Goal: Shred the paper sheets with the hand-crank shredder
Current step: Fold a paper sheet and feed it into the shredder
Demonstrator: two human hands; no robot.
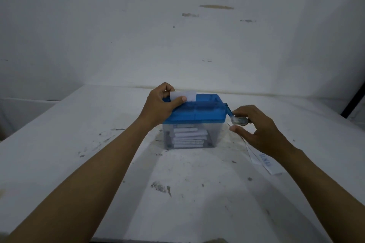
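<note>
On a stained white counter (pixel 98 163), a small white paper sheet (pixel 188 95) is pinched by the left hand (pixel 160 105) at the top slot of a blue-lidded clear plastic hand-crank shredder (pixel 197 113). Its blue crank handle (pixel 230 113) is gripped by the right hand (pixel 260 130), over loose white paper slips (pixel 266 163).

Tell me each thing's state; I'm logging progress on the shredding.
Clear bin: part full of strips.
Blue lid: seated on the bin.
Paper sheet: upright in the lid, pinched by left hand.
Crank: angled down, end gripped by right hand.
Spare sheets: flat on table.
</note>
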